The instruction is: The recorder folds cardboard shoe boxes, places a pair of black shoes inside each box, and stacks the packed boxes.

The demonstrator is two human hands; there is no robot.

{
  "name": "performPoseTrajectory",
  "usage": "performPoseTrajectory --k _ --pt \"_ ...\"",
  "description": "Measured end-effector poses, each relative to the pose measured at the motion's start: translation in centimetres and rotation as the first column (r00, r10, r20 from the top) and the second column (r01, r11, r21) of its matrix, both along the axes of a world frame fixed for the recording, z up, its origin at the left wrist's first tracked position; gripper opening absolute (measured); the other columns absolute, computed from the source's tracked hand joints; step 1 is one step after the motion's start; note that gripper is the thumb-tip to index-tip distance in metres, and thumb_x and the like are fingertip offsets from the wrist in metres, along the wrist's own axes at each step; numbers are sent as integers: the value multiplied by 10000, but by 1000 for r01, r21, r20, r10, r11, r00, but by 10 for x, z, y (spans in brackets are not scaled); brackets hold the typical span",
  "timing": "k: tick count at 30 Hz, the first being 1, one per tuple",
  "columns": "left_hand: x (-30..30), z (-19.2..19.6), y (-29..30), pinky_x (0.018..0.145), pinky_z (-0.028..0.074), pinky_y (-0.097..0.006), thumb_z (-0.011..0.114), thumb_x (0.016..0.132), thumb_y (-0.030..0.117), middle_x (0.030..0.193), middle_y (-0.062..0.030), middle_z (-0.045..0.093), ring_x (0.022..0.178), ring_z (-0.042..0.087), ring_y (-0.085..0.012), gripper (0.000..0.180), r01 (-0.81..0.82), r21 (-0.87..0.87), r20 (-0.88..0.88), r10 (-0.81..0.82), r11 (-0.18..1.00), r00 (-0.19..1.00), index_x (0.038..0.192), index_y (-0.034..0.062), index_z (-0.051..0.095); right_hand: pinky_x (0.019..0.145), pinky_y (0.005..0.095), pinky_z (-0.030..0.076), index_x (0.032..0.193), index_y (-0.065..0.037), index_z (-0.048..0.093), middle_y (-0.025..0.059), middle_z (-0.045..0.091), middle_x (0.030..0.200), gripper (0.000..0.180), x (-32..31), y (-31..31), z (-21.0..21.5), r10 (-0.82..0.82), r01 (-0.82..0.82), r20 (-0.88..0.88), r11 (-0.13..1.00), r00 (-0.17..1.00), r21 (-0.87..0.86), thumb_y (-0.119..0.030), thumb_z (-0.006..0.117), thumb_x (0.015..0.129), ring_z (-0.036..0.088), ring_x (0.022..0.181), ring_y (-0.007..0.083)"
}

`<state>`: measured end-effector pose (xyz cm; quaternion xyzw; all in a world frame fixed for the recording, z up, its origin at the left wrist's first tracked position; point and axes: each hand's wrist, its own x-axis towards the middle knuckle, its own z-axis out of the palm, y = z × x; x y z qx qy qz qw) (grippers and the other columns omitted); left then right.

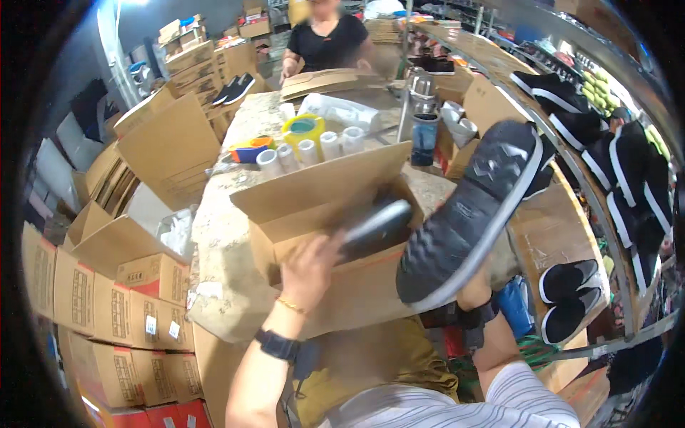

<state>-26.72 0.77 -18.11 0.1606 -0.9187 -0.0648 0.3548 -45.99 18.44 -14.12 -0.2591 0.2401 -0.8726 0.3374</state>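
An open cardboard box (325,192) stands in front of me on the worktable, its lid flap raised at the back. My left hand (312,267) is over its near left side, fingers closed on the end of a dark shoe (374,228) with a pale sole edge. That shoe lies tilted inside the box and is smeared by motion. On the right, a black shoe (471,214) is held up with its patterned sole toward me. My right hand (474,289) grips it from behind, and most of its fingers are hidden by the shoe.
Tape rolls (305,130), white paper rolls (308,152) and a tape dispenser (252,150) sit behind the box. Black shoes (631,171) line the right rack. Stacked cartons (114,307) stand at left. Across the table is another person (328,46). A bottle (424,135) stands back right.
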Motion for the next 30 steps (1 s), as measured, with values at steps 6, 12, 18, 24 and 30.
performPoseTrajectory --k 6,12,18,24,30 --pt "16 0 -3 606 520 -346 635 714 79 766 -68 642 643 613 -228 149 131 -49 -104 -136 990 985 839 129 701 860 354 466 730 -2 601 170 612 1048 100 -13 -74 7 -71 462 -956 864 -284 -202 -35 690 699 595 993 293" --pt "72 4 -83 868 438 -388 757 699 111 1084 -184 543 991 526 -309 353 -266 238 -180 311 934 933 999 35 589 877 359 457 912 -24 614 163 593 1068 136 -86 -68 -16 -21 752 -907 567 421 337 -87 660 801 569 1025 317" --pt "25 -33 -72 1109 237 -405 831 601 93 1438 -242 233 1327 273 -349 1168 -172 574 -223 355 800 908 1429 22 9 819 336 469 1125 -59 518 157 626 972 366 -42 -114 -106 -140 783 -970 618 200 73 -151 683 810 609 921 261" --pt "84 -53 -93 954 448 -402 656 718 72 1061 -102 648 1090 573 -305 160 -183 123 -165 202 975 965 846 131 732 990 430 380 1280 -113 466 229 420 1312 638 -118 -79 -63 156 527 -830 706 536 473 -222 759 725 429 1237 356" --pt "44 24 -55 1041 289 -557 741 677 255 1335 -230 426 1282 362 -391 609 -37 -19 474 42 999 880 1254 207 549 1076 470 281 1418 -155 361 252 319 1409 1065 -51 -88 3 521 510 -610 834 -597 213 -451 838 514 307 1309 416"
